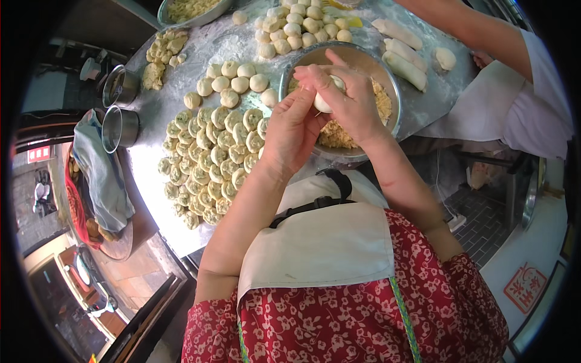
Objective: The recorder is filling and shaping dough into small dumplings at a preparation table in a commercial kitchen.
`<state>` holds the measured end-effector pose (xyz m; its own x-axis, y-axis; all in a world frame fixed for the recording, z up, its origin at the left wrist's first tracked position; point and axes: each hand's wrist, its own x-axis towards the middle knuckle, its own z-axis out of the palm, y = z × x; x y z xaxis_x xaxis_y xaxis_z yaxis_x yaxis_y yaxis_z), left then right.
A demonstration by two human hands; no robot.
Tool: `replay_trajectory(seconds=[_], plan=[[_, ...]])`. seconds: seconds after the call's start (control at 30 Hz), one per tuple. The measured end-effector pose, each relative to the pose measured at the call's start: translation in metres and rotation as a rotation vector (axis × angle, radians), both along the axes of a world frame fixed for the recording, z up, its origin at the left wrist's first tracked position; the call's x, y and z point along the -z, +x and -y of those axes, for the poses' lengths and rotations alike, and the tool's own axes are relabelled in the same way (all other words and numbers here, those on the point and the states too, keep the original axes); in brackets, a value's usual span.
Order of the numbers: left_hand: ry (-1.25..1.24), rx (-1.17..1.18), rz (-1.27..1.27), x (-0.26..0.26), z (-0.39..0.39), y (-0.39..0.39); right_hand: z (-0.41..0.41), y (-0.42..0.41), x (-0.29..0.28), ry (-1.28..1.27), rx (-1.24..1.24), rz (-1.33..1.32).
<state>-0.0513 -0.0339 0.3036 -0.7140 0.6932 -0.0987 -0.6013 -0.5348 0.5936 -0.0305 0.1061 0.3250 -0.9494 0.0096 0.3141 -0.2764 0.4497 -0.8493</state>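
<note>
Over a steel bowl [363, 58] of crumbly yellowish filling [338, 135], both of my hands are closed around a smooth white dough ball [323, 103]. My left hand [292, 125] holds it from the left, its thumb and fingertips pressed near the top of the ball. From the right, my right hand [354, 102] wraps it, fingers bent across and one finger sticking up. The ball's far side is hidden by my fingers. Left of the bowl lie many flattened dough spirals with green flecks [204, 159], packed close together on the table.
Round dough balls [230, 84] sit beyond the spirals, and more are heaped [295, 29] behind the bowl. Dough rolls [404, 68] lie to the right, near a co-worker's arm [481, 38]. Two steel pots [120, 128] stand at the floured table's [150, 102] left edge.
</note>
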Motion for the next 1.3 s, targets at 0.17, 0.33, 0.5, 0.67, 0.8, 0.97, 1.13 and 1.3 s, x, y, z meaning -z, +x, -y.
replay_trajectory(seconds=[0.17,0.33,0.5,0.67,0.8,0.97,1.13,1.3], plan=[[-0.617,-0.188,-0.451,-0.009,-0.010,0.007,0.018,-0.003,-0.003,0.033,0.101,0.031],[-0.701,-0.473,-0.857,0.003,-0.004,-0.041,0.055,-0.001,0.012,-0.208,0.041,-0.116],[-0.641,-0.359,-0.506,-0.007,0.016,-0.043,0.042,0.000,0.012,-0.050,0.047,-0.116],[-0.327,0.219,-0.223,-0.002,0.064,-0.036,0.046,0.000,-0.003,-0.916,-0.136,0.408],[-0.346,0.087,-0.306,0.005,0.077,-0.020,0.051,-0.006,0.012,-0.923,-0.159,0.542],[-0.315,-0.064,-0.232,0.026,0.095,-0.036,0.039,-0.028,0.053,-0.018,0.179,0.208],[-0.769,-0.390,-0.260,0.041,0.149,-0.136,0.056,-0.010,0.054,0.330,-0.181,0.093],[-0.953,-0.583,-0.269,0.080,0.187,-0.213,0.068,0.004,0.071,0.689,-0.319,0.015]])
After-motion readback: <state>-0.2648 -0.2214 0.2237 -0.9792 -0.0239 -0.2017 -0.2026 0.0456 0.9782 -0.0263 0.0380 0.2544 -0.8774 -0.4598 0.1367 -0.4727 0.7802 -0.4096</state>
